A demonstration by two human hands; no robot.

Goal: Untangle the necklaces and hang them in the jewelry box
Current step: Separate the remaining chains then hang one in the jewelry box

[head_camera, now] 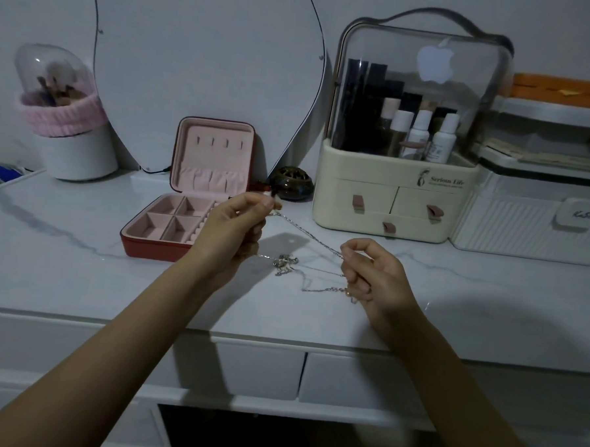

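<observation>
Thin silver necklace chains (306, 236) stretch taut between my two hands above the marble tabletop. My left hand (233, 225) pinches one end up high, just right of the open jewelry box. Lower and to the right, my right hand (373, 273) pinches the other end, with more chain hanging from its fingers. A tangled knot of chain (284, 263) lies on the table between the hands. The red jewelry box (189, 197) stands open, its pink lid upright with a row of empty hooks (219, 142) and a gathered pocket below them.
A cream cosmetics organizer (395, 201) with bottles stands at the back right, a white ribbed case (532, 229) beside it. A dark round pot (294, 184) sits behind my left hand. A mirror (206, 65) leans on the wall; a brush holder (69, 126) is at the back left.
</observation>
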